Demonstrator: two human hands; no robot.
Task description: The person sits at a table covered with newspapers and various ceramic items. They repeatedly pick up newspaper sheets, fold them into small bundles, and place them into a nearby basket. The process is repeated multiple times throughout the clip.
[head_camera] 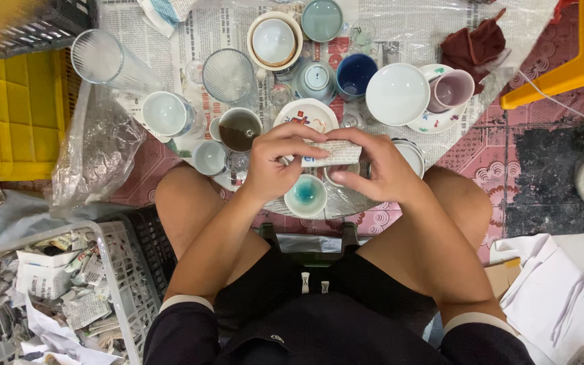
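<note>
Dark shorts and bare knees fill the bottom of the head view; both forearms reach fwd over a low spread of crockery on newspaper.

Left hand (275,162) and right hand (380,169) are both clamped on a small newspaper-wrapped piece (326,154), fingers curled over its top edge, thumbs underneath. It's held just above the floor spread, over a little teal-glazed cup (305,196).

Judgement: to do this well, keep the bundle low over the paper, support w/ thumbs, peel w/ fingertips only — whatever's inside is prob. fragile.

Containers: white crate (126,284) at the person's left holds crumpled newspaper scraps. Dark-lined cup (240,128) looks empty, can't tell for sure. Big white bowl (397,93) empty; pink mug (453,90) lies tilted on a plate beside it. Blue cup (355,74) empty. Ribbed glass tumblers (228,74) lie on their sides, empty. Yellow crate (25,111) far left, contents not visible.
</note>
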